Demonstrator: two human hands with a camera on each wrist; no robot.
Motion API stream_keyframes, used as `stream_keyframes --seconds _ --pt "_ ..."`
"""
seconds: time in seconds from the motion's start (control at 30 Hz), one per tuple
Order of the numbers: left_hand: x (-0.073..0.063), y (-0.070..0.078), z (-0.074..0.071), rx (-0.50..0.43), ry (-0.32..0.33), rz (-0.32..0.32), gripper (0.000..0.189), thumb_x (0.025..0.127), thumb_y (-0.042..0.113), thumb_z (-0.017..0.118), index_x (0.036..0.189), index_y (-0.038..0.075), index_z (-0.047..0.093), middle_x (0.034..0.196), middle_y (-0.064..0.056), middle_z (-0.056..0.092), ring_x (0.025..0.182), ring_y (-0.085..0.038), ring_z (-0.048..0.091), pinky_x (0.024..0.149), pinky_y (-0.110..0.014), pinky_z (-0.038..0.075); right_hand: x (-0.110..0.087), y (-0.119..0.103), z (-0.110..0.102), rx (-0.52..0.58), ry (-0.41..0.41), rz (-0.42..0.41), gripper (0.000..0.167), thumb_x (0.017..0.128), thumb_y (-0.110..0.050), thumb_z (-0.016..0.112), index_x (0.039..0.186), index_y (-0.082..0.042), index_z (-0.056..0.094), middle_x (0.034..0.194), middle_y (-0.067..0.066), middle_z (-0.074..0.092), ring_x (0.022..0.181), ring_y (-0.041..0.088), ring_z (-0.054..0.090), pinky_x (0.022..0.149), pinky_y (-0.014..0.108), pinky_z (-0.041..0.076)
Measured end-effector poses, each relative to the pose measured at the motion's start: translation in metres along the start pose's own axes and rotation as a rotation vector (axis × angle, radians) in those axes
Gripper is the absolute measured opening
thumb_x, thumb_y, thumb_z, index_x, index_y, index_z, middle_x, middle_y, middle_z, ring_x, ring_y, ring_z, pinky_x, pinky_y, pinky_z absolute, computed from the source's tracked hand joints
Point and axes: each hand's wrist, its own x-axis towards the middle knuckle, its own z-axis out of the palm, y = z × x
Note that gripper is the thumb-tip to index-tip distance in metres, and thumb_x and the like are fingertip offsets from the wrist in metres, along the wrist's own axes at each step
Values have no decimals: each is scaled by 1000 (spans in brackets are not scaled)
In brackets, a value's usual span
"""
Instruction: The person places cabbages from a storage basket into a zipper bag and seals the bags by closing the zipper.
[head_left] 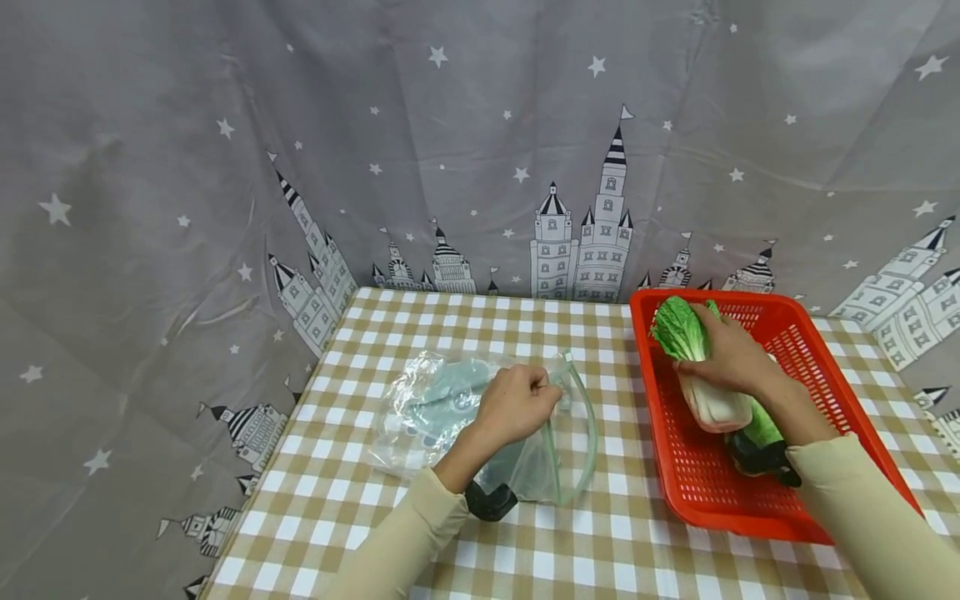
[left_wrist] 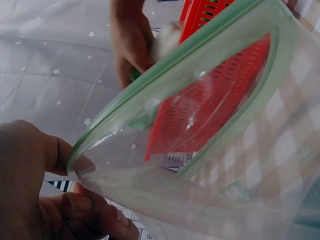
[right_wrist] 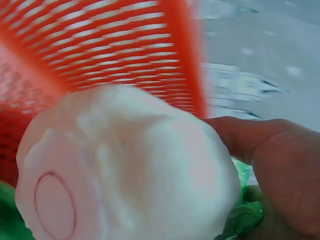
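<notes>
My left hand (head_left: 519, 402) pinches the edge of a clear zip bag (head_left: 442, 392) with green trim, lying on the checked cloth. In the left wrist view, thumb and fingers grip one corner of the bag's green rim (left_wrist: 131, 102), and its mouth gapes. My right hand (head_left: 731, 354) holds a Chinese cabbage (head_left: 716, 407) by its side over the red basket (head_left: 663, 467), leafy end toward the back. The right wrist view shows the cabbage's white base (right_wrist: 150, 165) close up, with the thumb (right_wrist: 250, 132) along its side.
Another green vegetable (head_left: 763, 427) lies in the basket, partly hidden by the cabbage and right arm. A checked cloth (head_left: 622, 533) covers the table. Behind it hangs a grey curtain (head_left: 480, 108) printed with castles and stars.
</notes>
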Motion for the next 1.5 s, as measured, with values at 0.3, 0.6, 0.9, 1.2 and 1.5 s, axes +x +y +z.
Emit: stream_keyframes --seconds 0.3,0.6,0.9,1.2,1.5 --pt "1 -2 -3 -8 22 -1 27 80 18 56 56 18 43 48 9 31 45 -9 32 43 -25 23 -23 -39 -30 59 190 10 98 80 -28 80 154 -5 21 140 37 35 125 55 34 93 72 30" --pt "2 -4 -2 -21 39 30 24 79 15 54 57 18 44 48 9 33 45 -9 34 44 -25 25 -34 -103 8 201 345 -99 89 78 -24 80 151 -9 31 142 28 39 125 46 41 95 67 34" --pt "1 -5 3 -96 121 36 27 82 13 56 58 17 45 50 8 37 47 -10 38 46 -26 30 -24 -137 73 262 421 14 84 77 -29 82 147 -12 37 120 27 42 92 41 53 75 55 46" --pt "1 -9 8 -211 211 71 33 89 10 48 56 14 42 51 6 35 47 -10 35 47 -26 31 -22 -146 108 375 539 135 87 79 -33 80 146 -5 32 115 26 39 90 39 49 72 53 45" --pt "1 -11 16 -257 281 53 31 87 8 45 57 14 40 52 5 35 49 -12 37 48 -27 32 -27 -146 132 405 565 154 74 83 -33 76 137 -1 36 119 27 41 97 42 51 81 56 44"
